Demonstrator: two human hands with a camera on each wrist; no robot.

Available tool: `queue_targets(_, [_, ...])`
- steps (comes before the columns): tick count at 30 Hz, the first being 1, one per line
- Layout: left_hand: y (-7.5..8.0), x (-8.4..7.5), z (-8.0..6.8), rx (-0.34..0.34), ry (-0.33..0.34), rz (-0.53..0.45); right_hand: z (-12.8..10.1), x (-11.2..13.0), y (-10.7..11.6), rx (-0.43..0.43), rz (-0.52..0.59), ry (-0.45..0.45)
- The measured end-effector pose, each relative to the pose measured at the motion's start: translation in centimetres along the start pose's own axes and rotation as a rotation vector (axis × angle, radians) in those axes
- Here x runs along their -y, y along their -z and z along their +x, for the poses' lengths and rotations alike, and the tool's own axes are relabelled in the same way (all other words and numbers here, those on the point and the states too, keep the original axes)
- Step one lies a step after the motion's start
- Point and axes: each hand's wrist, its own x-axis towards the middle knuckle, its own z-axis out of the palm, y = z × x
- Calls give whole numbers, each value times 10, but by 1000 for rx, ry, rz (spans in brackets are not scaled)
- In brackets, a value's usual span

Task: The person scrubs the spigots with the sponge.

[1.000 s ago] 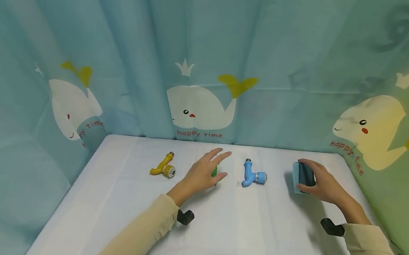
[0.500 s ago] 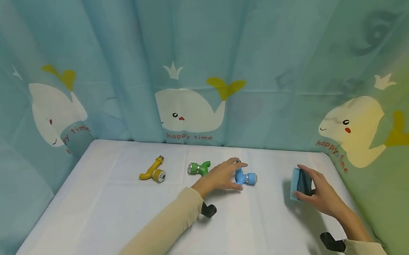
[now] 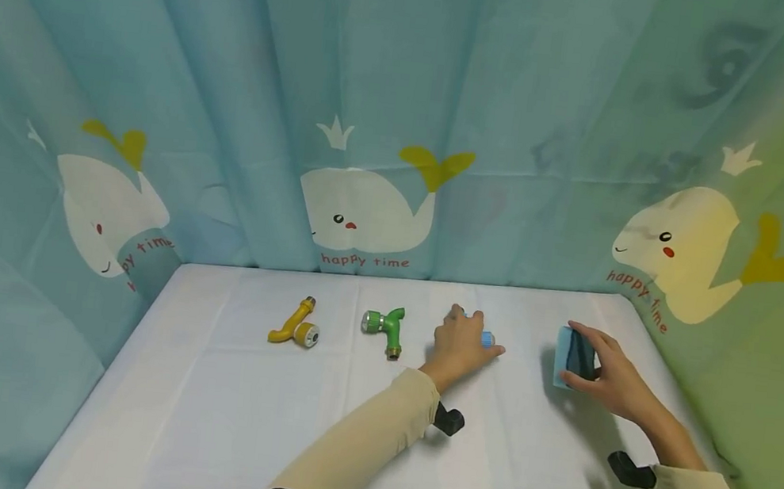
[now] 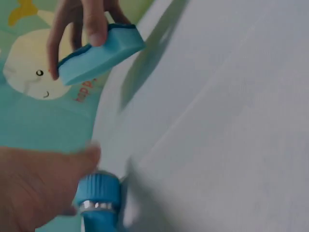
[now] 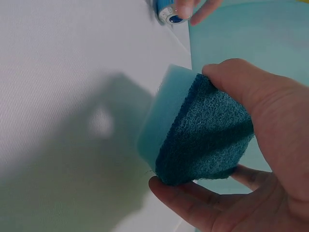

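Observation:
In the head view my left hand (image 3: 458,347) lies over a light blue faucet (image 3: 488,339), covering most of it while the ribbed knob shows on the right. Its thumb reaches out straight close by that knob (image 4: 100,188) in the left wrist view. My right hand (image 3: 620,382) grips a two-layer scrubbing sponge (image 5: 207,130) between thumb and fingers, above the table. The sponge has a pale blue foam side and a dark teal scouring side. A green faucet (image 3: 392,327) and a yellow faucet (image 3: 295,325) lie to the left of my left hand.
A white cloth covers the table (image 3: 230,419). Behind it hangs a blue-green curtain (image 3: 249,102) printed with whales, which also runs along both sides. Black wrist mounts (image 3: 448,419) stick out below both hands.
My left hand has moved right, from over the green faucet to over the blue one, uncovering the green faucet. My right hand still holds the sponge. The head view has shifted slightly.

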Motion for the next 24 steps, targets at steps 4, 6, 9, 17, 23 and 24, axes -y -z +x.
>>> queue_targets(4, [-2, -1, 1, -3, 85, 11, -2, 4, -6, 4, 9, -5])
queue_targets(6, [1, 2, 1, 35, 112, -41, -3, 6, -6, 5, 8, -11])
queue_targets(9, [13, 10, 2, 129, 134, -195, -4, 8, -5, -5, -5, -9])
queue_targets(17, [38, 52, -6, 280, 82, -736, -9, 8, -2, -76, -32, 35])
queue_targets(23, [56, 82, -23, 286, 103, -1195, -13, 10, -3, -104, 36, 39])
queue_targets(24, [59, 86, -27, 280, 103, -1245, -13, 10, -4, -107, 50, 36])
